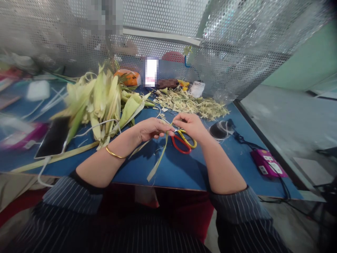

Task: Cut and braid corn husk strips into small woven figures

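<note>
Over the middle of the blue table, my left hand [155, 129] pinches a thin pale-green husk strip [160, 160] that hangs down toward the front edge. My right hand [190, 125] meets it from the right, thumb and fingertips closed on the upper end of the strip. Scissors [181, 143] with one red and one yellow handle loop lie beneath my hands, their blades mostly hidden by my fingers. To the left is a large pile of corn husks [101, 95]. Shredded husk pieces [192, 102] are heaped behind my right hand.
A black phone [52, 137] with a white cable lies at the left. On the right are a dark spool-like object [220, 130] and a purple power strip [268, 163]. A lit screen [151, 72] and an orange packet [128, 77] stand by the perforated panel [160, 21].
</note>
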A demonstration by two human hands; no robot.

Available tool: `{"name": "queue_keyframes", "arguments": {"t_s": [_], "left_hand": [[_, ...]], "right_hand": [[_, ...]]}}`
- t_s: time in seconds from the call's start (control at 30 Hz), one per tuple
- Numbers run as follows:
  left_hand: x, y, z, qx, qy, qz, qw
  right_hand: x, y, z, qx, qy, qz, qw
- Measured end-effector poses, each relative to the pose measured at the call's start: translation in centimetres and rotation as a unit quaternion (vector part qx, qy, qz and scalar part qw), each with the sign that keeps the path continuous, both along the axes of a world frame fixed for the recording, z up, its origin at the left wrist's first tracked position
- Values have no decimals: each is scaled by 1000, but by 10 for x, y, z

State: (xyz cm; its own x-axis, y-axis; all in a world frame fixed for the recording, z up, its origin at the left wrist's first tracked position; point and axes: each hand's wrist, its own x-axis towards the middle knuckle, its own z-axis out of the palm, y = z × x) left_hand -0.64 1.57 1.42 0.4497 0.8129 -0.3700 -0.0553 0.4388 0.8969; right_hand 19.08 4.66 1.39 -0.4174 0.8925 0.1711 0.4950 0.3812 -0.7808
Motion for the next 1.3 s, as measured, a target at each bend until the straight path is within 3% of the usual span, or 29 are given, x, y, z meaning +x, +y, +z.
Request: {"name": "queue_keyframes", "arguments": {"t_s": [0.1,0.2,0.27,0.37,0.47,0.6,0.77,0.93,1.1,1.3], "left_hand": [[4,0,-1,-1,-30,65,997],[6,1,0,-10,-73,143,987],[6,2,1,-24,-98,173,980],[5,4,0,-43,-124,192,973],[2,7,-2,-51,-142,185,971],[1,6,-3,-36,-132,180,974],[5,3,0,-59,-131,227,963],[2,6,-1,-103,-204,194,954],[1,6,3,-64,-185,212,957],[6,1,3,-23,-146,221,964]], "right_hand": [[-1,0,1,96,20,-40,994],[-5,-10,6,187,57,-130,972],[-10,-19,9,120,56,-130,983],[-19,-29,8,-53,21,-39,998],[-27,-32,3,-122,45,8,992],[-30,-31,0,-152,119,10,981],[-26,-27,-2,-163,54,17,985],[-20,-23,-4,-104,12,49,993],[-13,-21,3,-172,21,55,983],[-5,-13,-1,-112,-37,55,991]]}}
